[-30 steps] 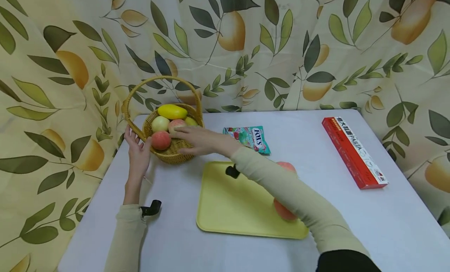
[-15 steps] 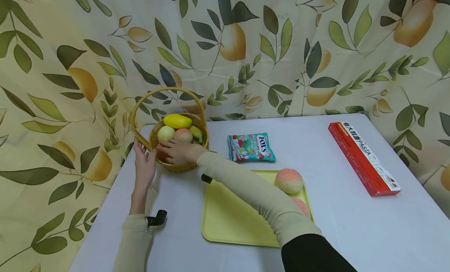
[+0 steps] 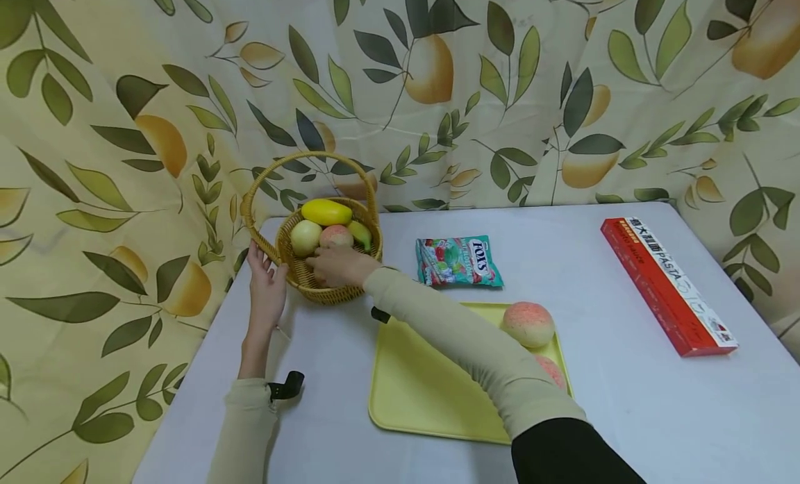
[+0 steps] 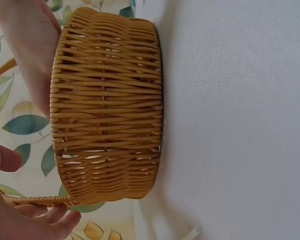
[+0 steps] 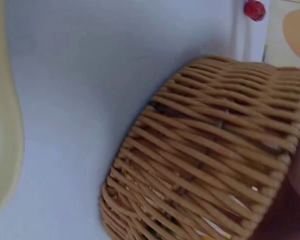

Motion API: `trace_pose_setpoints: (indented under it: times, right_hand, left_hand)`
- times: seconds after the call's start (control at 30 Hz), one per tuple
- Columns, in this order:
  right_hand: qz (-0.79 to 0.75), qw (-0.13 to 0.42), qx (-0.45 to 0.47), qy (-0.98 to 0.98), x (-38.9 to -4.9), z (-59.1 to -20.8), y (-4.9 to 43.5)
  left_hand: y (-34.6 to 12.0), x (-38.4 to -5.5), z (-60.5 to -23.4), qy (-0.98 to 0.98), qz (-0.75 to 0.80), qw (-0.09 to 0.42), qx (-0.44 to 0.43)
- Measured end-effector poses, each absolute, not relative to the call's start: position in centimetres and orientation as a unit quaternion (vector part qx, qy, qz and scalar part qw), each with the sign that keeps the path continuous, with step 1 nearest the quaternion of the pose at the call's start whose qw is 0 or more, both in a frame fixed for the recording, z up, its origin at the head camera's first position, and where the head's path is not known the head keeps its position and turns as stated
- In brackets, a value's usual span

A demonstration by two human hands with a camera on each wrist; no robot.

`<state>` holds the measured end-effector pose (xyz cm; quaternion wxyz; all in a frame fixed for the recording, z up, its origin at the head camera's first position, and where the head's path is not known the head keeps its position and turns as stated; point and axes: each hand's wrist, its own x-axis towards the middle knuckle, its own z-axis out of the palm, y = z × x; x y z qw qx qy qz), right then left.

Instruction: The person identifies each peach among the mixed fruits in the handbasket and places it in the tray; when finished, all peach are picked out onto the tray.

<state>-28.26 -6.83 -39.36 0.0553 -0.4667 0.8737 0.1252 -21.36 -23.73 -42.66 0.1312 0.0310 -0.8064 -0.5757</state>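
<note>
- The wicker basket (image 3: 330,294) stands at the far left of the counter (image 3: 325,428), its arched handle (image 3: 321,154) up.
- Your left hand (image 3: 267,293) is at the left foot of that handle. Its fingers are relaxed and slightly bent, touching the handle without closing round it; the left wrist view shows the thumb standing clear.
- Your right hand (image 3: 342,265) reaches over the rim into the basket, fingers pointing down. You cannot tell how far apart they are or whether they have hold of anything, since the back of the hand hides them.
- Behind that hand, inside the basket, lie a yellow oblong fruit (image 3: 326,212), a pale green round one (image 3: 306,238), a pink peach (image 3: 336,237) and a greenish-yellow fruit (image 3: 360,236).
- Your right sleeve (image 3: 462,345) crosses above the yellow tray (image 3: 425,387), partly covering the nearer of two pinkish fruits by its right edge; the farther pinkish fruit (image 3: 528,324) shows more fully.
- Beyond the tray lies a teal packet (image 3: 458,260); well to the right, a red box (image 3: 669,287).
</note>
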Motion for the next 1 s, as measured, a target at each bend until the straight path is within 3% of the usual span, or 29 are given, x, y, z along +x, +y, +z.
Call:
trace_pose_setpoints:
  times: [0.1,0.27,0.57,1.0]
  right_hand:
    - [0.079,0.105,-0.458,0.879,-28.7,-39.6,-6.3]
    - [-0.084,0.181,-0.365,0.909,-29.4,-39.3,-4.0]
    - [-0.159,0.113,-0.358,0.913,-28.2,-35.4,1.1]
    - [-0.212,0.047,-0.385,0.897,-20.9,-32.5,8.0]
  left_hand:
    - [-23.6,-21.3,-43.0,-0.803,-0.581,0.134,0.033]
    - [-23.3,-21.4,-43.1,-0.803,-0.582,0.126,0.028]
    - [-23.5,-21.6,-42.6,-0.808,-0.573,0.135,0.029]
    - [-23.7,-22.0,-42.7,-0.802,-0.577,0.149,0.030]
